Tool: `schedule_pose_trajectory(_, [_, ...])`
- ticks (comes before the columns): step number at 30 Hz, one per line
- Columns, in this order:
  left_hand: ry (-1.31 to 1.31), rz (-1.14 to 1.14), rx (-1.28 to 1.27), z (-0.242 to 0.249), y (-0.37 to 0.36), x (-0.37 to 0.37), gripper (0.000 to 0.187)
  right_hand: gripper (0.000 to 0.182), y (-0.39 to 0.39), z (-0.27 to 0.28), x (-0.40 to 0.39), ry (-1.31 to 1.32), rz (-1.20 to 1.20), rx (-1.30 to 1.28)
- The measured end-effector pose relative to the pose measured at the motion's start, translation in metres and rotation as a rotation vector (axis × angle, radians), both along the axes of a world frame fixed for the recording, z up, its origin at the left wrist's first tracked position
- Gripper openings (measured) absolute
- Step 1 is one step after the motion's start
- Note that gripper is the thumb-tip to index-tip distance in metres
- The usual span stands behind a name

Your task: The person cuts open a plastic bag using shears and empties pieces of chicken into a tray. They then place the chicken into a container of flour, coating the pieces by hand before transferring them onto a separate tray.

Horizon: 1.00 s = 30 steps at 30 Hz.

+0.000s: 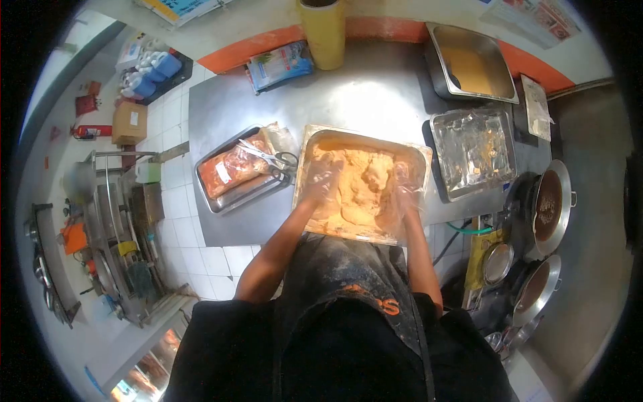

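A deep metal pan of orange-tinted flour or breading stands at the table's front edge, right before my apron. My left hand, in a loose clear plastic glove, is inside the pan at its left side, against the powder. Opposite it, my right hand, gloved the same way, reaches in along the right wall. Glove glare and powder hide the fingers of both hands. Larger lumps, thickly coated, show in the powder between them. Left of the pan, a tray carries a plastic bag of reddish meat with scissors on top.
To the right lies a shallow metal tray with wet residue. Behind it is a deep pan of yellowish liquid. A yellow container and a blue-white packet stand at the back. Large pans of dark oil sit at far right.
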<state>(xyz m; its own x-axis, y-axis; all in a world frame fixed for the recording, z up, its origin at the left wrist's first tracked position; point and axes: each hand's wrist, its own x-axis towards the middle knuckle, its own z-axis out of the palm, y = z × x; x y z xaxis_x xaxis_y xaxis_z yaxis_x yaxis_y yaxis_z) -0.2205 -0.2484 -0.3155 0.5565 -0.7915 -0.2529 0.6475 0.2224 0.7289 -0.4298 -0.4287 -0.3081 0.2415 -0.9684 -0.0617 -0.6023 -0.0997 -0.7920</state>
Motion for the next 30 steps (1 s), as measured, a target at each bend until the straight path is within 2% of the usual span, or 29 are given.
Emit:
schedule_pose_trajectory(1, [-0.460, -0.102, 0.335, 0.018, -0.009, -0.005, 0.072, 0.082, -0.010, 0.026, 0.018, 0.234, 0.096, -0.089])
schedule_pose_trajectory(2, [-0.922, -0.206, 0.668, 0.040, -0.020, -0.012, 0.075, 0.082, -0.021, 0.042, 0.039, 0.232, 0.091, -0.090])
schedule_pose_trajectory(3, [-0.402, -0.147, 0.480, 0.073, -0.031, -0.027, 0.078, 0.082, -0.030, 0.055, 0.056, 0.398, 0.232, 0.244])
schedule_pose_trajectory(4, [-0.404, -0.159, 0.480, 0.074, -0.036, -0.032, 0.078, 0.081, -0.030, 0.065, 0.065, 0.553, 0.369, 0.584])
schedule_pose_trajectory(6, [-0.720, -0.247, 0.616, 0.075, -0.056, -0.026, 0.045, 0.085, -0.011, 0.098, 0.085, 0.541, 0.369, 0.511])
schedule_pose_trajectory(7, [-0.637, -0.440, 0.675, 0.109, -0.060, -0.013, 0.050, 0.089, -0.007, 0.107, 0.090, 0.538, 0.383, 0.440])
schedule_pose_trajectory(8, [-0.647, -0.427, 0.667, 0.131, -0.064, -0.006, 0.050, 0.089, -0.020, 0.089, 0.090, 0.531, 0.387, 0.423])
schedule_pose_trajectory(10, [-0.320, -0.277, 0.674, 0.151, -0.050, -0.007, 0.051, 0.093, -0.034, 0.025, 0.070, 0.376, 0.468, 0.413])
schedule_pose_trajectory(11, [-0.400, -0.260, 0.561, 0.089, -0.039, 0.002, 0.056, 0.093, -0.024, 0.129, 0.068, 0.249, 0.449, 0.393])
schedule_pose_trajectory(12, [-0.397, -0.259, 0.561, 0.091, -0.034, 0.005, 0.056, 0.093, -0.031, 0.110, 0.061, 0.251, 0.450, 0.393])
schedule_pose_trajectory(14, [-0.745, -0.282, 0.866, 0.096, -0.025, 0.003, 0.062, 0.088, -0.055, 0.058, 0.041, 0.263, 0.264, 0.611])
schedule_pose_trajectory(16, [-0.767, -0.325, 0.789, 0.095, -0.028, -0.004, 0.063, 0.081, -0.035, 0.083, 0.058, 0.245, 0.217, 0.585])
schedule_pose_trajectory(18, [-0.788, -0.377, 0.713, 0.086, -0.045, -0.019, 0.065, 0.077, -0.009, 0.118, 0.087, 0.457, 0.431, 0.275])
schedule_pose_trajectory(19, [-0.471, -0.192, 0.649, 0.071, -0.061, -0.033, 0.065, 0.067, 0.009, 0.122, 0.097, 0.465, 0.289, 0.253])
schedule_pose_trajectory(20, [-0.158, -0.007, 0.570, 0.048, -0.072, -0.038, 0.065, 0.067, 0.010, 0.120, 0.093, 0.466, 0.285, 0.253])
schedule_pose_trajectory(21, [-0.283, -0.246, 0.583, 0.000, -0.071, -0.024, 0.069, 0.068, 0.007, 0.116, 0.092, 0.372, 0.299, 0.310])
schedule_pose_trajectory(22, [-0.289, -0.244, 0.577, 0.022, -0.068, -0.016, 0.069, 0.069, 0.004, 0.106, 0.091, 0.277, 0.315, 0.369])
schedule_pose_trajectory(24, [-0.088, -0.232, 0.730, 0.121, -0.058, -0.007, 0.063, 0.071, -0.016, 0.072, 0.069, 0.239, 0.380, 0.468])
schedule_pose_trajectory(25, [0.087, -0.094, 0.598, 0.150, -0.054, -0.011, 0.055, 0.071, -0.025, 0.067, 0.062, 0.207, 0.364, 0.607])
schedule_pose_trajectory(26, [0.084, -0.089, 0.597, 0.149, -0.052, -0.007, 0.055, 0.072, -0.031, 0.071, 0.064, 0.174, 0.346, 0.739])
schedule_pose_trajectory(27, [-0.173, -0.170, 0.680, 0.149, -0.045, -0.004, 0.057, 0.072, -0.030, 0.075, 0.061, 0.179, 0.351, 0.742])
schedule_pose_trajectory(28, [-0.431, -0.248, 0.754, 0.147, -0.039, -0.002, 0.059, 0.064, -0.028, 0.097, 0.058, 0.265, 0.344, 0.626])
schedule_pose_trajectory(29, [-0.433, -0.240, 0.750, 0.119, -0.035, -0.001, 0.059, 0.056, -0.028, 0.122, 0.058, 0.344, 0.336, 0.501])
schedule_pose_trajectory(30, [-0.319, -0.149, 0.607, 0.062, -0.028, -0.001, 0.064, 0.050, -0.027, 0.134, 0.060, 0.419, 0.324, 0.376])
